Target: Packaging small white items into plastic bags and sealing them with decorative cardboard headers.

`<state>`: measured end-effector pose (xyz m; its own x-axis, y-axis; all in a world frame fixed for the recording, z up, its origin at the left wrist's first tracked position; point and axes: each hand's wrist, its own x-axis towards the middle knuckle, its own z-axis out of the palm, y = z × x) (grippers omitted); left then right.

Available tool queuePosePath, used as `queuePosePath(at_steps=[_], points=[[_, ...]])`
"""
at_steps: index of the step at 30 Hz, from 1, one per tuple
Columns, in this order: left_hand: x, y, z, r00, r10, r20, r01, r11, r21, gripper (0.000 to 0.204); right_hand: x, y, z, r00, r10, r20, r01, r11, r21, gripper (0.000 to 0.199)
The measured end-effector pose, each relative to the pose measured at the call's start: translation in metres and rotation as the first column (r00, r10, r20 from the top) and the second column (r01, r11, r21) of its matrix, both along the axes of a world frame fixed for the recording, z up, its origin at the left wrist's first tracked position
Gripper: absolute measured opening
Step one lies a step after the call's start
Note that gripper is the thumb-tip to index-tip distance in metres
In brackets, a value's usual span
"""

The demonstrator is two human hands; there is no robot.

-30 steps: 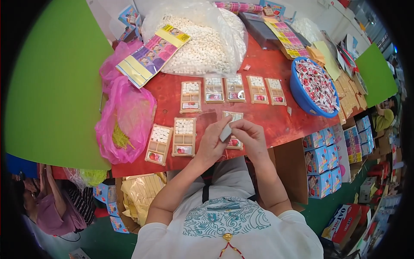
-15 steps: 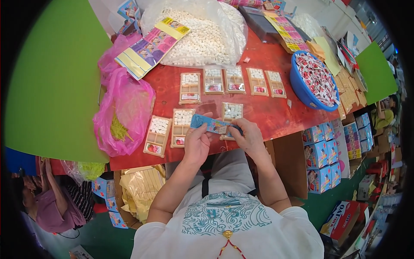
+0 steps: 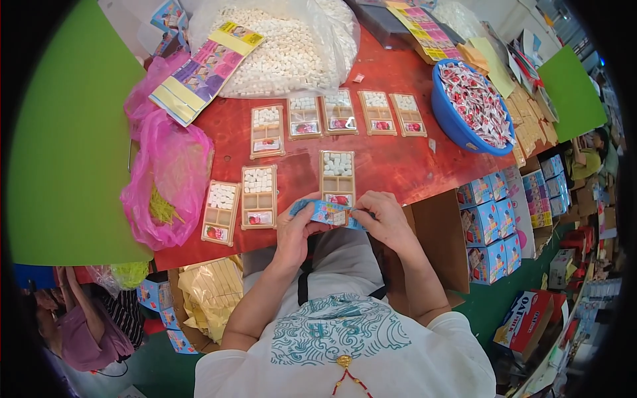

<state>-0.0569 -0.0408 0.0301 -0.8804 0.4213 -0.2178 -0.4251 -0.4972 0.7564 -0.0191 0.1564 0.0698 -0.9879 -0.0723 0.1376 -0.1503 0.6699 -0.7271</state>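
Observation:
Both my hands hold a small blue printed box (image 3: 325, 213) at the near edge of the red table (image 3: 398, 156). My left hand (image 3: 296, 229) grips its left end and my right hand (image 3: 383, 217) its right end. A tan tray (image 3: 337, 176) with white pieces in its top compartment lies just beyond the box. Two similar trays (image 3: 258, 196) lie to the left, and several more (image 3: 338, 113) stand in a row farther back.
A big clear bag of white pieces (image 3: 285, 50) sits at the back. A blue bowl of red-and-white wrapped items (image 3: 474, 106) is at the right. Pink plastic bags (image 3: 166, 179) lie left. Stacked blue boxes (image 3: 494, 219) stand right of me. Another person (image 3: 79, 325) sits lower left.
My hands have dropped from above the table to its near edge. The small pale item held a second ago is gone, and both hands now hold the blue box flat.

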Motion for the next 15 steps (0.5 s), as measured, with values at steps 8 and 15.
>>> queuePosePath(at_steps=[8, 15], points=[[-0.016, 0.026, -0.008, 0.975, 0.145, 0.166, -0.169, 0.975, 0.142, 0.035, -0.019, 0.013, 0.001, 1.000, -0.009, 0.029, 0.007, 0.997, 0.072, 0.011], [-0.011, 0.011, -0.014, 0.980, 0.182, 0.078, -0.187, 0.980, 0.074, 0.013, -0.015, 0.030, -0.003, 1.000, 0.015, -0.004, -0.014, 0.998, 0.060, 0.012]])
